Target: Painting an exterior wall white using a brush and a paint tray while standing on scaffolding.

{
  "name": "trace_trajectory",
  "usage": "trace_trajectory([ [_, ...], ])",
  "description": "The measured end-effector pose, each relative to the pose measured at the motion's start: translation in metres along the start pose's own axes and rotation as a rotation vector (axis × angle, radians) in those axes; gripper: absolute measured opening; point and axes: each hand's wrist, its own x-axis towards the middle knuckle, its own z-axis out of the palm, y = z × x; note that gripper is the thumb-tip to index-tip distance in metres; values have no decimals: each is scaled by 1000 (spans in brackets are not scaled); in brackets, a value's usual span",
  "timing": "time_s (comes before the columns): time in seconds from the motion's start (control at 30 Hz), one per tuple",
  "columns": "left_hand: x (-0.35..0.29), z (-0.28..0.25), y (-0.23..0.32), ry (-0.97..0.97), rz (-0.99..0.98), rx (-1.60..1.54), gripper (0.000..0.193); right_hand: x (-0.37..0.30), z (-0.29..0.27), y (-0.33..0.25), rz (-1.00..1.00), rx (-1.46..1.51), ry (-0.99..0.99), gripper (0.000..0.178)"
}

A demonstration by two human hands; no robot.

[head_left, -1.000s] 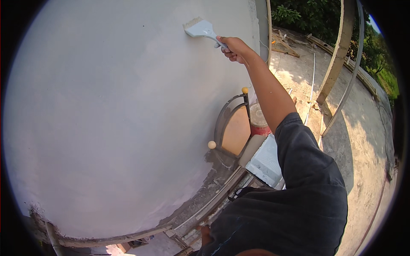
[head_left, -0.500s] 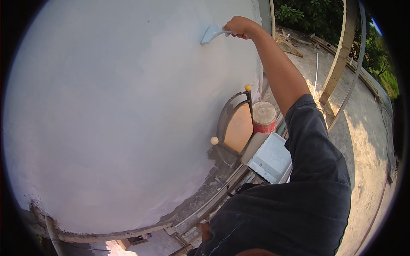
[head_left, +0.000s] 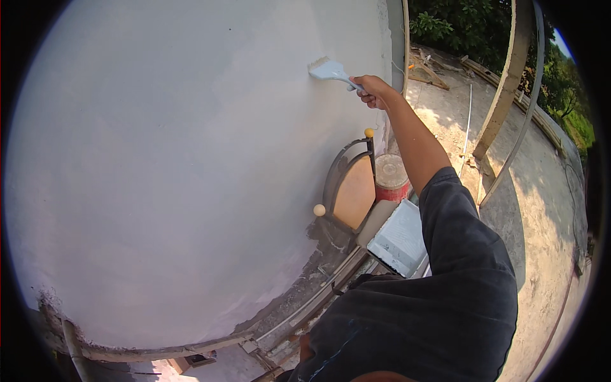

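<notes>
My right hand (head_left: 374,92) is closed round the handle of a wide, pale blue paint brush (head_left: 332,70). The brush points left, its bristles against or very near the upper right part of a large wall (head_left: 191,159) coated in patchy pale blue-white. Below the hand, a paint tray (head_left: 400,239) smeared with pale blue paint lies close to my body. My left hand cannot be made out; only a small patch of skin shows beside my dark shirt at the lower edge.
A dark-framed panel with round knobs (head_left: 355,194) leans at the wall. Beside it stands a red bucket with a crusted lid (head_left: 391,177). A wooden post (head_left: 503,89) rises at the right from a concrete floor (head_left: 541,197), with timber pieces (head_left: 433,76) farther off.
My right hand has moved down and slightly right. The brush has swung from pointing down-left to pointing left and slightly up, its bristles now showing.
</notes>
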Motion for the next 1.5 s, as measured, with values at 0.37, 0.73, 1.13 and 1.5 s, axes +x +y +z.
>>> trace_trajectory([
  [0.37,-4,12,-9,19,-32,-17,36,-23,24,-126,-288,-767,290,28],
  [0.73,-12,32,-17,-28,-46,-25,35,-16,29,-124,-283,201,-34,30],
  [1.13,-12,38,-4,-59,-17,-37,34,43,-57,46,196,-542,326,27],
  [1.5,8,40,-4,-60,-64,-47,33,-15,-30,-172,-326,-304,296,30],
])
